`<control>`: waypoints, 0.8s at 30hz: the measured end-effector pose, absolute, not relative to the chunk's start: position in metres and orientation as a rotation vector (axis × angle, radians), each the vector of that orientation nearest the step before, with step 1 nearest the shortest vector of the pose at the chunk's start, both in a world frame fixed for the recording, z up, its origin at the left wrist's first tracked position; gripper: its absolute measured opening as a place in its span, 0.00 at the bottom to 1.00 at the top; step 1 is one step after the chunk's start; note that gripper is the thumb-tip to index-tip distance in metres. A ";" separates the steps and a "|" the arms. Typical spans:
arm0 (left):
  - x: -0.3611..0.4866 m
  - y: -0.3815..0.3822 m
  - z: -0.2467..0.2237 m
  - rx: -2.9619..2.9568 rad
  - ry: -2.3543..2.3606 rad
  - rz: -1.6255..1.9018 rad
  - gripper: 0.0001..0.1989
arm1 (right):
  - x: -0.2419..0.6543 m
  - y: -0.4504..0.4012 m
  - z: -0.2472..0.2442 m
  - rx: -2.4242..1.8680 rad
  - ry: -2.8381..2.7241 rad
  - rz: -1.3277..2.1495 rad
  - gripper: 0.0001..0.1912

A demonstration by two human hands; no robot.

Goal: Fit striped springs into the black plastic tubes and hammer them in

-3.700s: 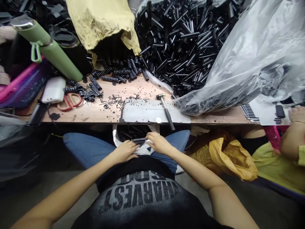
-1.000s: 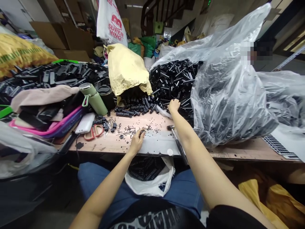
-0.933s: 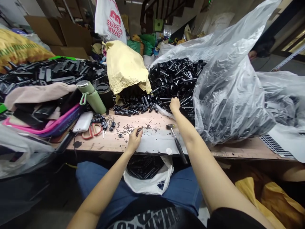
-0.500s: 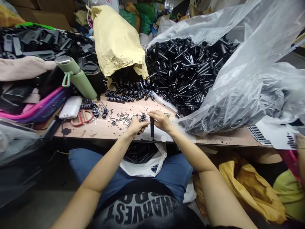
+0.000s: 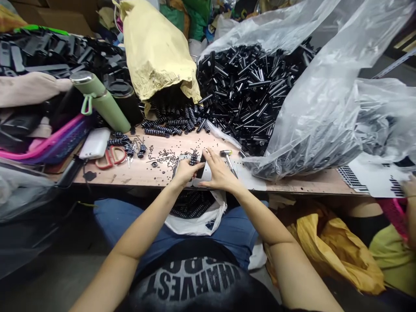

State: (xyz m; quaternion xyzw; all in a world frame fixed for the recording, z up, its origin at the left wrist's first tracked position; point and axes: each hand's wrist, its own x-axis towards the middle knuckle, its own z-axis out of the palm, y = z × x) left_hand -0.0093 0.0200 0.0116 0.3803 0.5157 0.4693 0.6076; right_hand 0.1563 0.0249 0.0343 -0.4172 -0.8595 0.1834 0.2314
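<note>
Nearest, a white sack [image 5: 182, 227] sits open in the lap below the front edge of the counter [image 5: 143, 177], its mouth apparently placed for short access. Above that edge, the fingers of the left hand [image 5: 183, 172] are closed around a spotted cylinder [image 5: 194, 157], end up, likely to steady it. A flat black piece [image 5: 200, 167] stands between the hands. The fingers of the right hand [image 5: 218, 171] are spread, tips at the piece's upper end; contact cannot be confirmed. The hammer [image 5: 231, 165] lies just beside the right hand, presumably for quick pickup, and limits clearance there. Leftward, bare surface gives sideways room as far as the red scissors [image 5: 108, 161]. Beyond, loose spotted cylinders [image 5: 156, 132], the yellow bag [image 5: 157, 52] and the heap of black tubes [image 5: 243, 99] bound forward travel.
</note>
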 end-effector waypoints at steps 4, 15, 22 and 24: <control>-0.005 0.015 0.020 0.872 1.030 1.143 0.22 | 0.158 0.013 0.038 -1.210 -2.272 0.486 0.61; 0.004 0.004 0.029 0.664 0.938 1.221 0.17 | 0.153 0.002 0.032 -0.859 -2.235 0.606 0.60; 0.006 0.000 0.037 0.637 1.034 1.109 0.22 | 0.150 0.001 0.024 -0.899 -2.215 0.686 0.61; 0.007 0.000 0.036 0.627 1.051 1.074 0.22 | 0.149 0.000 0.022 -0.924 -2.172 0.706 0.60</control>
